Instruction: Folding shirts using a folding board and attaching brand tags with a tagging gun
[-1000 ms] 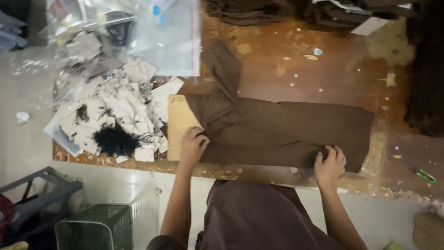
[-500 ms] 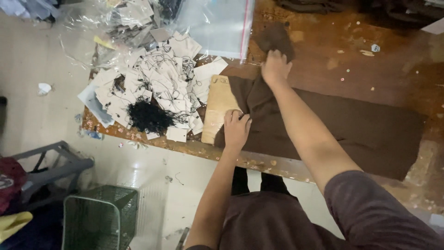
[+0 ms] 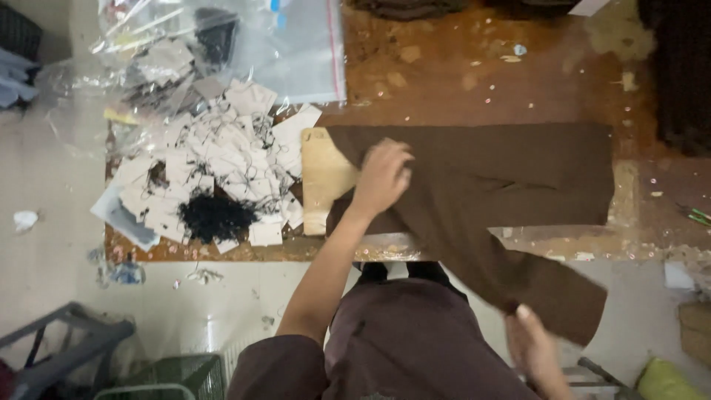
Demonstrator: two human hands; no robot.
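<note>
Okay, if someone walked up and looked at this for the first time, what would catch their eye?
Probably the dark brown garment spread across the worn wooden table, the left hand pressing it over a pale board while the right hand holds a part hanging off the near edge. Left of that, a messy heap of white paper tags.

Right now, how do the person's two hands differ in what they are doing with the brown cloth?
The left hand lies spread on the brown garment over the wooden table, beside a pale board; the right hand is off the table, near the person's body. The left presses flat; the right pinches a hanging part, which is blurred. Both are bare and touch the same garment.
</note>
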